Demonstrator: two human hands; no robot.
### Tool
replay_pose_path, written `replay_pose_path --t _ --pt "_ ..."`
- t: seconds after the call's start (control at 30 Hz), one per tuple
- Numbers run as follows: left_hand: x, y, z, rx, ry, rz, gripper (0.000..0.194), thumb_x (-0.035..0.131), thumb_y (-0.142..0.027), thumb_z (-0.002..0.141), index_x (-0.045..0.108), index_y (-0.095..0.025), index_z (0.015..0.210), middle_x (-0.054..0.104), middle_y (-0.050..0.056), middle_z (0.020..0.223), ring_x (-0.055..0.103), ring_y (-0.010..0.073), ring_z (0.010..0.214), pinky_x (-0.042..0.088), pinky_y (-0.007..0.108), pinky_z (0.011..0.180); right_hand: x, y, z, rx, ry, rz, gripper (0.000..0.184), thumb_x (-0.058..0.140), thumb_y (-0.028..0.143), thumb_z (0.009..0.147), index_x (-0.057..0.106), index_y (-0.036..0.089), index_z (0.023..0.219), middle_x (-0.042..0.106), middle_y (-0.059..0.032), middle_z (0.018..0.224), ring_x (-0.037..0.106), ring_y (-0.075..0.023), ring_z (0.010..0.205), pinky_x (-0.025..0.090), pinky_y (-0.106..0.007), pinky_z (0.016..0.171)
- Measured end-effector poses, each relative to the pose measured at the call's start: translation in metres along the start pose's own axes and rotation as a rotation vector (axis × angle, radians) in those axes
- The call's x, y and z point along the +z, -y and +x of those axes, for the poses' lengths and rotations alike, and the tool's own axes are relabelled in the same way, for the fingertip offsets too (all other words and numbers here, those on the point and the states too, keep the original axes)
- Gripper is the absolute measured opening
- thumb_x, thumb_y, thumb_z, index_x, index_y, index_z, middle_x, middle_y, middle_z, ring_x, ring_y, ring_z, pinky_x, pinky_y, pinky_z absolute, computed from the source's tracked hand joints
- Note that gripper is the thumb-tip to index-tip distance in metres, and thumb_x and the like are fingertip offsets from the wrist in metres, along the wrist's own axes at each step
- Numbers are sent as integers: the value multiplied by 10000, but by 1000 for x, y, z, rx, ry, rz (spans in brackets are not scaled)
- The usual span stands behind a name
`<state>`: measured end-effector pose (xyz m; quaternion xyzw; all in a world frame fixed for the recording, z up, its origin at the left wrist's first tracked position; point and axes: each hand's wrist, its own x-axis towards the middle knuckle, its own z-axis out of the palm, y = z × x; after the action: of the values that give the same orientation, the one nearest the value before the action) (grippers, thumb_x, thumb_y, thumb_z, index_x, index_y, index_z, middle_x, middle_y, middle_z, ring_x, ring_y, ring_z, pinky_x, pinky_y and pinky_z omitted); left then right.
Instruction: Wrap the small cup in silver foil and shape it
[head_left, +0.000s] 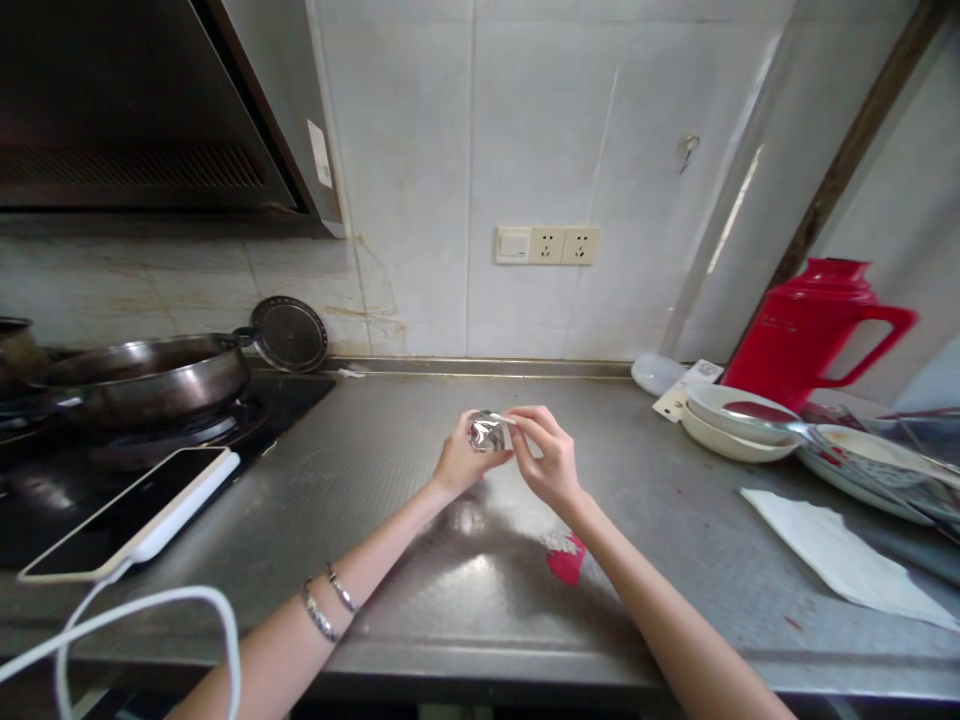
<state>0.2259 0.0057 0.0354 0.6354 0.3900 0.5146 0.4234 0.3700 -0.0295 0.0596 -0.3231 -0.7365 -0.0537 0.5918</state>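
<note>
Over the middle of the steel counter [360,490], my left hand [457,462] is wrapped round a small container with a shiny silver foil top [486,432]. My right hand [551,455] pinches a thin white strip [507,420] at the right edge of that top. I cannot tell whether the strip is joined to the foil. Most of the container's side is hidden by my fingers. A torn red scrap with a whitish part [568,562] lies on the counter near my right forearm.
Left, a steel pan [150,380] sits on the black stove beside a round dark lid [289,334]; a phone [127,515] with a white cable [169,597] is nearer. Right are a red thermos [795,325], stacked bowls [731,435], plates [847,470] and white paper [840,555].
</note>
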Motion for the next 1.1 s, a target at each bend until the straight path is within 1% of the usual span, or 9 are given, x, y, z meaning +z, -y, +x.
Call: replay_pose_path --t 0.07,0.13,0.27,0.37,0.47,0.6,0.87,0.97,1.1 --pt "2 4 0 63 -11 48 706 846 -302 525 504 -173 1129 660 48 963 640 177 810 544 268 639 0 -4 1 65 -25 6 245 458 179 905 680 221 1000 695 -88 1003 656 -210 958 544 -364 837" --pt "4 7 -1 121 -5 84 705 849 -276 522 512 -176 1132 665 51 985 644 191 871 539 299 739 2 -6 0 112 8 22 254 456 194 911 686 221 1017 719 -77 1013 679 -208 957 554 -350 844" --pt "5 8 -2 162 19 116 682 831 -251 534 510 -177 1131 663 49 993 642 191 879 524 310 786 7 -9 -4 124 83 16 262 471 197 907 683 223 1060 733 -71 1025 706 -216 922 577 -343 823" --pt "5 6 -1 120 3 87 680 820 -226 528 507 -174 1129 663 41 961 638 175 826 532 287 727 9 -8 -7 45 98 -1 299 455 165 907 655 236 1119 702 -73 1120 674 -218 1028 565 -365 883" --pt "4 3 -1 51 3 34 677 803 -214 531 505 -173 1137 656 32 931 623 153 748 526 239 588 9 -6 -7 -21 102 -15 322 443 146 907 637 229 1151 684 -90 1155 648 -224 1082 555 -383 917" --pt "5 -4 -3 -42 14 -21 690 782 -240 548 486 -172 1167 637 37 931 604 154 711 461 180 414 7 -5 -7 -49 107 -17 342 436 126 908 617 230 1179 681 -92 1158 628 -224 1118 547 -394 939" --pt "0 -14 -1 -140 -46 -68 593 773 -300 587 481 -159 1083 631 43 907 592 145 684 443 172 381 10 -1 -10 -132 157 -21 373 435 88 901 581 215 1220 670 -102 1176 600 -213 1160 545 -385 950" --pt "-2 -9 1 -83 -40 1 616 789 -315 571 489 -159 1085 634 43 915 596 145 690 453 188 423 8 -2 -9 -133 133 -29 361 433 100 908 592 224 1207 674 -98 1170 613 -216 1141 549 -390 939" --pt "0 -4 1 78 -54 170 646 826 -301 527 515 -159 1076 655 32 889 627 174 776 522 281 652 7 -7 -6 -21 45 -42 315 433 144 927 625 225 1163 673 -95 1177 627 -216 1119 538 -388 942"
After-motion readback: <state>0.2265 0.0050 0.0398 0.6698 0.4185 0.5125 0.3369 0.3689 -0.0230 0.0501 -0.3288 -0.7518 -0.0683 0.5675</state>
